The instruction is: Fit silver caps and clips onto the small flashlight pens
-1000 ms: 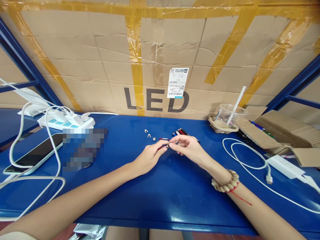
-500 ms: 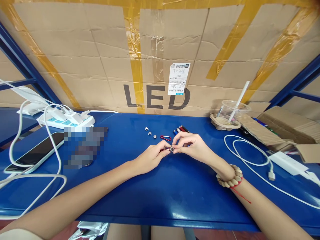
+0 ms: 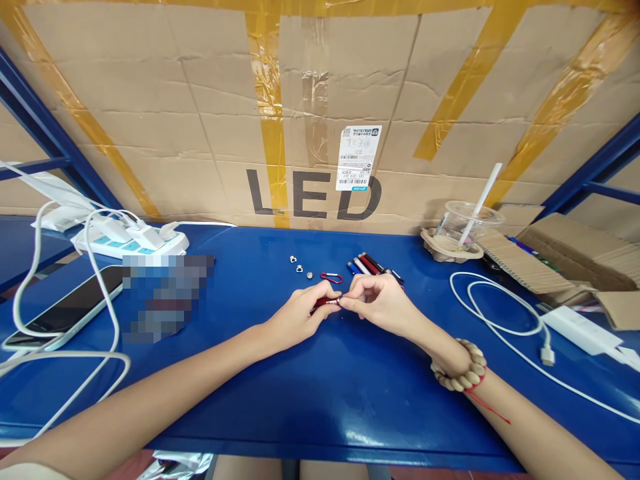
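Note:
Between finger and thumb, my left hand (image 3: 303, 308) grips a slim red tube (image 3: 326, 303) that looks like a small flashlight. My right hand (image 3: 376, 298) pinches its right end, so that tip is mostly hidden by the fingers. The tube lies roughly level, just above the blue table. Beyond my hands is a red carabiner (image 3: 331, 277), with a small round metal piece (image 3: 309, 275) beside it. Farther left sit two small silver caps, a nearer cap (image 3: 299, 269) and a farther cap (image 3: 293, 259). Several coloured tubes (image 3: 369, 263) lie behind my right hand, partly covered.
A large cardboard box (image 3: 200, 120) stands along the back of the blue table (image 3: 320, 400). On the left are a power strip (image 3: 130, 243), white cables and a phone (image 3: 70, 307). To the right are a plastic cup (image 3: 457, 227), a white cable (image 3: 500, 327) and an opened carton (image 3: 575, 247).
My right hand's fingers have come down and curled in at the tube's right end, which faced up with a round opening before. More of the coloured tubes behind shows.

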{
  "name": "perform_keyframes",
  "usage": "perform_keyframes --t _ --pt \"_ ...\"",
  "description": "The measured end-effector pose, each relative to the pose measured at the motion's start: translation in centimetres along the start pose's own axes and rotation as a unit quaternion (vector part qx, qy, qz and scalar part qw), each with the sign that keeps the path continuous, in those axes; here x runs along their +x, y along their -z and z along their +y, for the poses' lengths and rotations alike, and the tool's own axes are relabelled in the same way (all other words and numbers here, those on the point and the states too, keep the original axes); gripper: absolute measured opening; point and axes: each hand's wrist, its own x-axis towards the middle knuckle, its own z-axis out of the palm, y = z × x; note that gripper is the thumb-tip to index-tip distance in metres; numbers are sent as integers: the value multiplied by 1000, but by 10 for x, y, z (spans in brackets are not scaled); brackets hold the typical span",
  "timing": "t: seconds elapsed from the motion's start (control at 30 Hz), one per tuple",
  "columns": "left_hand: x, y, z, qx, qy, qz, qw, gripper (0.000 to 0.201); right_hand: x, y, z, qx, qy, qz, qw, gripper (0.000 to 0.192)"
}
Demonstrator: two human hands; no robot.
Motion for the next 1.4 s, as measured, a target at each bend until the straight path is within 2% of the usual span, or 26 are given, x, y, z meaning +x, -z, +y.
perform_keyframes --t 0.2,0.37,0.6,0.87,0.97,1.23,1.4 --pt "1 -2 0 88 -20 52 995 16 2 -2 1 37 -99 -6 994 37" --pt "1 -1 0 93 -20 64 993 11 4 0 1 34 -121 3 992 38" --pt "1 -1 2 70 -9 70 995 16 5 3 2 5 -76 -6 997 32" --pt "4 2 5 42 23 59 997 18 6 11 5 -93 102 46 989 21" --pt "4 3 7 35 17 47 998 19 6 12 6 -79 134 29 987 15" --pt "0 3 6 -27 -9 -24 999 13 4 12 6 -4 91 -15 996 14" --pt "-3 3 5 -10 -25 -30 999 12 2 10 2 8 69 -30 997 19"
